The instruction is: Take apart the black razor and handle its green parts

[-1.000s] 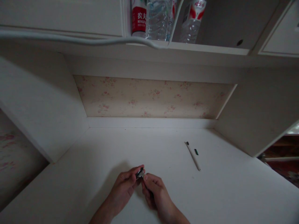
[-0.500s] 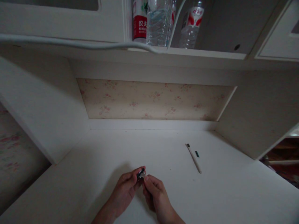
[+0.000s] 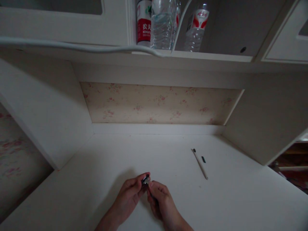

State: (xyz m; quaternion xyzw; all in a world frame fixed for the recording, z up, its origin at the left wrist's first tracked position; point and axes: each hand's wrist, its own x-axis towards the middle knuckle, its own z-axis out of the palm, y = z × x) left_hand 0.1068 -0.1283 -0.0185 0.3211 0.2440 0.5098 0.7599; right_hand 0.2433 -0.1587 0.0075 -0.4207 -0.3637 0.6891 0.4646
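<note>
Just above the desk, my left hand (image 3: 128, 194) is closed on a small black-and-silver object (image 3: 145, 180), pinched between thumb and fingers. My right hand (image 3: 162, 200) meets it from the other side, its thumb and curled fingers closed at the object's right edge. The fingers cover much of the object, so its exact kind cannot be made out. Farther off to the right, a slim white pen-like stick (image 3: 200, 164) with a dark spot near its far end lies on the desk. Beside it is a short dark green piece (image 3: 203, 159).
The white desk (image 3: 115, 149) is bounded by side panels and a back ledge. Overhead, a shelf (image 3: 216, 57) carries several plastic bottles (image 3: 162, 27). A thick white cable (image 3: 91, 48) runs along the shelf's front and bends upward by the bottles.
The view has shifted very slightly. Both hands stay together around the small object, with little visible movement; the things on the desk lie as before.
</note>
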